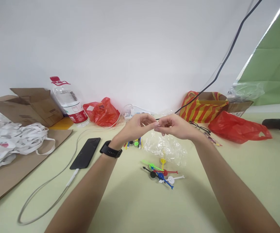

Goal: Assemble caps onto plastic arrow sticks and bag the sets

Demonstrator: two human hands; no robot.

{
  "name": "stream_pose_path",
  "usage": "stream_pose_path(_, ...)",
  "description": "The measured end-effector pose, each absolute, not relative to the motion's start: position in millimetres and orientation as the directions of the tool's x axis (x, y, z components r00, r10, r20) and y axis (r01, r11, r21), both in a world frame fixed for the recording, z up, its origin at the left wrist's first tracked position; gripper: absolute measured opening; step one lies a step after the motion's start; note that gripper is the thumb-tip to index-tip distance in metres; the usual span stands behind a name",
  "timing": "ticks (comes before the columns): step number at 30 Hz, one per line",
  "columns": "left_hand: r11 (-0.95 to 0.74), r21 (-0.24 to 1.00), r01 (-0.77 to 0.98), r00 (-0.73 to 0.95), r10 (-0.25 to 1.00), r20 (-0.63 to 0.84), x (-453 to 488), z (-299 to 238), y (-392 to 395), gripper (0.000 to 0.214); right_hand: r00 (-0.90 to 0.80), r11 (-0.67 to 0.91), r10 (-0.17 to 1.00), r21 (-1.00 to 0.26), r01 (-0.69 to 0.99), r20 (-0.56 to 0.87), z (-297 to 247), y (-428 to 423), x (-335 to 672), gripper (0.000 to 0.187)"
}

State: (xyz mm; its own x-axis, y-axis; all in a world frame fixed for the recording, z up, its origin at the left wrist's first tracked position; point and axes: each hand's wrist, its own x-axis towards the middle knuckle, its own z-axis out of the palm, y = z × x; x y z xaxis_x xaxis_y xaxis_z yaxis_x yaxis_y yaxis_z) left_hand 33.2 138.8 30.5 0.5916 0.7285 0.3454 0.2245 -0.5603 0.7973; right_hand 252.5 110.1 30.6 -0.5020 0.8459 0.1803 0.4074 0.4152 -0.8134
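Observation:
My left hand (141, 124) and my right hand (172, 125) meet fingertip to fingertip above the table, both pinched closed. Between the fingertips is a small bit of thin clear plastic, too faint to make out its full shape. Crumpled clear plastic bags (166, 149) lie on the table just below my hands. Nearer to me is a loose group of arrow spinners: a green one (151, 166), a black one (152, 175), a blue one (161, 176), a white one (171, 180), a red one (165, 172) and a yellow one (162, 161).
More coloured pieces (136, 143) lie behind my left wrist. To the left are a phone (85, 153) on a cable, white straps (16, 139), a cardboard box (35, 108) and a large bottle (70, 105). Glasses (203, 128) and a red bag (238, 127) lie right.

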Motion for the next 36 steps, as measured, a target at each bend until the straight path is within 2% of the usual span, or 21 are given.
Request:
stream_pose_path(6, -0.539, 0.817, 0.204, 0.549, 0.754, 0.361, 34, 24, 143, 0.027, -0.493, 0.418, 0.849, -0.813, 0.406, 0.190, 30, 112, 252, 0.039)
stream_pose_path(12, -0.470, 0.872, 0.135, 0.389, 0.835, 0.390, 31, 23, 150, 0.028, -0.466, 0.411, 0.862, -0.811, 0.416, 0.198, 32, 114, 268, 0.034)
stream_pose_path(17, -0.406, 0.879, 0.248, 0.562, 0.800, 0.211, 22, 23, 153, 0.033, -0.367, 0.377, 0.899, -0.846, 0.377, 0.237, 32, 116, 284, 0.031)
stream_pose_path(21, -0.357, 0.914, 0.193, 0.488, 0.843, 0.226, 13, 18, 162, 0.033, -0.382, 0.337, 0.903, -0.875, 0.348, 0.196, 30, 119, 300, 0.032)
stream_pose_path(25, -0.336, 0.923, 0.188, 0.457, 0.862, 0.221, 3, 14, 174, 0.034, -0.347, 0.301, 0.914, -0.924, 0.236, 0.210, 26, 122, 315, 0.046)
stream_pose_path(28, -0.435, 0.848, 0.301, 0.372, 0.873, 0.316, 2, 21, 173, 0.040, -0.285, 0.323, 0.922, -0.925, 0.198, 0.261, 26, 122, 318, 0.047)
stream_pose_path(30, -0.546, 0.744, 0.384, 0.225, 0.837, 0.498, 4, 38, 160, 0.047, -0.248, 0.344, 0.925, -0.914, 0.214, 0.289, 27, 121, 318, 0.046)
stream_pose_path(31, -0.592, 0.702, 0.395, 0.205, 0.802, 0.561, 4, 49, 148, 0.041, -0.238, 0.351, 0.924, -0.909, 0.225, 0.298, 28, 121, 317, 0.046)
stream_pose_path(32, -0.633, 0.678, 0.374, 0.245, 0.772, 0.586, 3, 63, 133, 0.032, -0.233, 0.359, 0.923, -0.904, 0.232, 0.306, 29, 121, 317, 0.045)
stream_pose_path(34, -0.692, 0.665, 0.281, 0.479, 0.701, 0.528, -2, 91, 96, 0.026, -0.234, 0.372, 0.918, -0.899, 0.231, 0.320, 29, 122, 317, 0.045)
stream_pose_path(36, -0.774, 0.612, 0.163, 0.702, 0.527, 0.479, -10, 113, 55, 0.025, -0.238, 0.382, 0.913, -0.898, 0.218, 0.331, 27, 125, 319, 0.044)
